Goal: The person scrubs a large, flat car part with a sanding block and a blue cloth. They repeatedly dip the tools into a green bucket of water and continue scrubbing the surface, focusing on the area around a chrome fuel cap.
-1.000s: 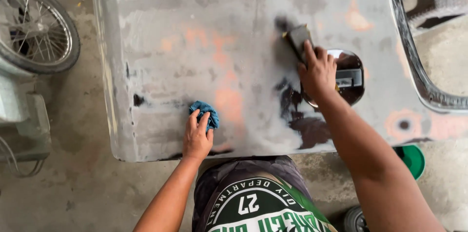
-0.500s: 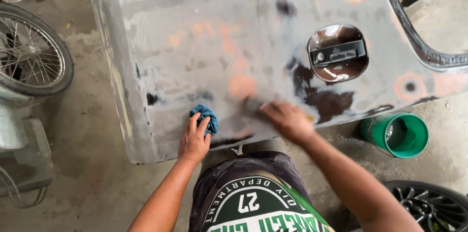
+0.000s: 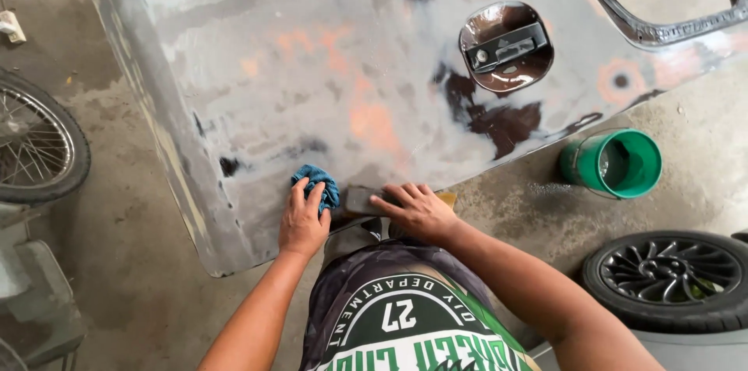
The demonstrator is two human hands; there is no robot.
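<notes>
A large grey car door panel [image 3: 327, 67], sanded with orange and dark patches, lies flat in front of me. My left hand [image 3: 302, 219] presses a crumpled blue rag [image 3: 315, 184] onto the panel near its front edge. Just to the right, my right hand [image 3: 417, 210] lies flat on a dark sanding block [image 3: 360, 199], also at the front edge. The recessed door-handle pocket [image 3: 505, 45] sits further back on the right.
A green bucket [image 3: 612, 162] stands on the concrete floor to the right of the panel. A car wheel with a black rim [image 3: 674, 277] lies at the lower right. A spoked wheel [image 3: 35, 145] is at the left, with a grey stool [image 3: 39, 301] below it.
My right hand has pulled the sanding block from beside the handle pocket down to the panel's front edge, close to my left hand. The left hand stays on the rag. The view shifted.
</notes>
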